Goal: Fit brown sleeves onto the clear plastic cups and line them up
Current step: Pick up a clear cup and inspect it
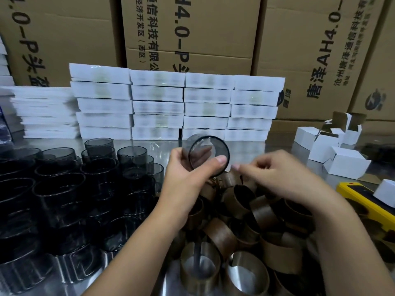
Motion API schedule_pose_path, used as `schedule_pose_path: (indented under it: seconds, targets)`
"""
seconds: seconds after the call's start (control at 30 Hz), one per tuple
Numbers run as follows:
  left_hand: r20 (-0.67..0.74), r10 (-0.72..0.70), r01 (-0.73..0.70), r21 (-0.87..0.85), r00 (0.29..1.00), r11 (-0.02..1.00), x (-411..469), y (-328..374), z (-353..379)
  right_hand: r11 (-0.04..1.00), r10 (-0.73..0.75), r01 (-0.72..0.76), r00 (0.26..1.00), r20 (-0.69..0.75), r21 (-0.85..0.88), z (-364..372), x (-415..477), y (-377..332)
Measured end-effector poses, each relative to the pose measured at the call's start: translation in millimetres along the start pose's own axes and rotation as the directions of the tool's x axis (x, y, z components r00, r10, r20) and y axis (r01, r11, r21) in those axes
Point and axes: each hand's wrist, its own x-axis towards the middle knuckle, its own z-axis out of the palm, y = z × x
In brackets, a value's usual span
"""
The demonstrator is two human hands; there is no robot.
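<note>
Left hand [188, 174] grips a clear plastic cup [210, 138], mouth toward camera, above the brown sleeves [222, 236] heaped on the table [168, 146]. Right hand [277, 174] just beside it, fingertips together, possibly pinching something thin; can't tell. Unsleeved cups [64, 189] massed left.

Printed cardboard cartons [192, 28] behind shiny, probably steel, table [166, 150].

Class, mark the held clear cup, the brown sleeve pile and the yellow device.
clear plastic cup [205, 159], head view, inside its dark rim.
brown sleeves [222, 236], head view, outer wall of one in the pile.
yellow device [361, 205], head view, its yellow side.
</note>
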Motion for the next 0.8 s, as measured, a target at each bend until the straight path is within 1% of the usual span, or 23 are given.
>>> schedule_pose_path:
  seconds: [0.07, 0.13, 0.2, 0.27, 0.33, 0.4, 0.43, 0.5, 0.57, 0.6, 0.63, 0.67, 0.7, 0.77, 0.8]
  targets:
    - [-0.023, -0.048, 0.047, -0.04, 0.999, 0.998, 0, 0, 1, 0.991, 0.06, -0.038, 0.984, 0.166, -0.129, 0, -2, 1]
    - [-0.044, -0.094, 0.091, -0.078, 0.995, 0.993, 0, 1, 1, 0.98, 0.082, -0.027, 0.959, 0.273, -0.199, 6, -2, 0]
    - [-0.032, -0.119, 0.113, -0.142, 0.992, 0.983, 1, 2, 0, 0.978, 0.072, -0.006, 0.946, 0.315, -0.206, 13, 1, -1]
    - [-0.018, -0.122, 0.116, -0.201, 0.992, 0.973, 1, 5, -2, 0.985, 0.061, -0.007, 0.949, 0.308, -0.173, 14, 4, 0]
    - [-0.013, -0.125, 0.118, -0.238, 0.992, 0.964, 1, 6, -4, 0.997, 0.057, -0.042, 0.967, 0.246, -0.066, 10, 6, 2]
    - [-0.013, -0.127, 0.12, -0.247, 0.992, 0.961, 2, 6, -5, 0.984, 0.064, -0.092, 0.982, 0.177, 0.153, 5, 6, 3]
    - [-0.013, -0.132, 0.126, -0.235, 0.991, 0.964, 2, 6, -5, 0.956, 0.069, -0.11, 0.985, 0.157, 0.27, 3, 5, 3]
    - [-0.016, -0.137, 0.132, -0.187, 0.99, 0.973, 3, 4, -4, 0.868, 0.055, -0.123, 0.987, 0.153, 0.481, 1, 4, 2]
    - [-0.025, -0.129, 0.124, -0.137, 0.991, 0.983, 2, 2, -3, 0.73, -0.008, -0.097, 0.988, 0.151, 0.677, 1, 3, -3]
    - [-0.037, -0.126, 0.12, -0.123, 0.991, 0.985, 2, 1, -2, 0.651, -0.048, -0.063, 0.991, 0.124, 0.757, 3, 4, -4]
    - [-0.05, -0.128, 0.121, -0.121, 0.991, 0.985, 2, 1, -2, 0.591, -0.066, -0.033, 0.994, 0.089, 0.806, 4, 5, -6]
    - [-0.062, -0.135, 0.126, -0.127, 0.989, 0.984, 2, 1, -2, 0.564, -0.064, -0.008, 0.997, 0.054, 0.826, 6, 6, -6]
    - [-0.072, -0.144, 0.133, -0.139, 0.987, 0.981, 2, 2, -3, 0.561, -0.042, -0.001, 0.999, 0.03, 0.828, 6, 5, -8]
    - [-0.079, -0.16, 0.146, -0.162, 0.984, 0.976, 3, 3, -4, 0.594, -0.019, 0.022, 1.0, -0.013, 0.804, 8, 6, -8]
    - [-0.082, -0.166, 0.151, -0.17, 0.983, 0.974, 3, 3, -4, 0.604, -0.031, 0.046, 0.999, -0.035, 0.795, 9, 7, -7]
